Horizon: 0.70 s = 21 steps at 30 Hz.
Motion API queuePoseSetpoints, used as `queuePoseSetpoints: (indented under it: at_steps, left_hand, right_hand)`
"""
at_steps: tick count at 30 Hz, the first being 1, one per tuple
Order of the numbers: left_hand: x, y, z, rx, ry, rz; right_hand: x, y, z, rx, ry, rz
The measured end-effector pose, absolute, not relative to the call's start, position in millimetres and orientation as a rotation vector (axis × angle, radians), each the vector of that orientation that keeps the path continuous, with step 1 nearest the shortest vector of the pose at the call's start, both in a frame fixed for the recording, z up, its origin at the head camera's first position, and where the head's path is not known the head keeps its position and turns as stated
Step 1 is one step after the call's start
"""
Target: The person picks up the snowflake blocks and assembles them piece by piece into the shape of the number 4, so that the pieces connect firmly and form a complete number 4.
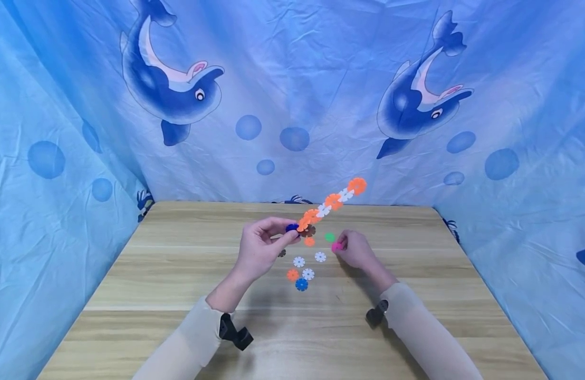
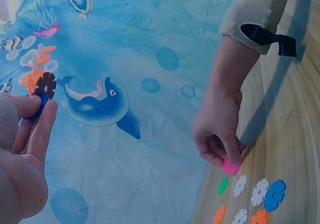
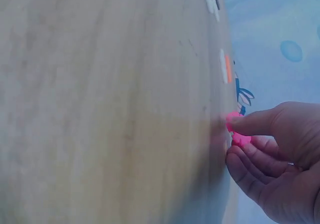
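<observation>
Two grips | left hand (image 1: 260, 249) pinches dark blue disc (image 1: 291, 228), partly finger-covered | right hand (image 1: 357, 249) pinches pink disc (image 1: 337, 246), partly covered | loose brown disc (image 1: 283, 253) partly behind left hand

Loose snowflake discs (image 1: 320, 257): white discs (image 1: 299, 262), three; orange discs (image 1: 293, 274), two; blue disc (image 1: 301, 284), one; green disc (image 1: 330, 237), one; brown disc (image 1: 283, 253), one. Pink disc (image 1: 337, 246), one. Disc chain (image 1: 333, 201), one. Hands (image 1: 260, 248), two. Wrist cameras (image 1: 243, 338), two.

Smooth plastic discs (image 2: 231, 167), wood-grained tabletop (image 1: 169, 269)
</observation>
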<state>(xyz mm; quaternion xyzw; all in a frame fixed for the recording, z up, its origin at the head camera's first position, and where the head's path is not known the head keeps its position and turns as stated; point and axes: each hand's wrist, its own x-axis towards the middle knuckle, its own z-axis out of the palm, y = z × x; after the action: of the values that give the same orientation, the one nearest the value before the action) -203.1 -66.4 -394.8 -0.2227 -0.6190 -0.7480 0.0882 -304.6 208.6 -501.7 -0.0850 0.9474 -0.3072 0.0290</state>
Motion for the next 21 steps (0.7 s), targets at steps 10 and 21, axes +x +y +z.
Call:
queuePoseSetpoints:
  at_steps: [10, 21]
  left_hand:
    - [-203.6, -67.3, -395.3, -0.658, -1.843, -2.241]
    - [-205.3, -68.5, -393.7, -0.628, -1.879, -2.215]
  right_hand:
    - [-291.8, 216.1, -483.0, -0.306, 2.881, -1.172]
    - [-263.2, 198.7, -431.1, -0.486, 2.737, -1.591]
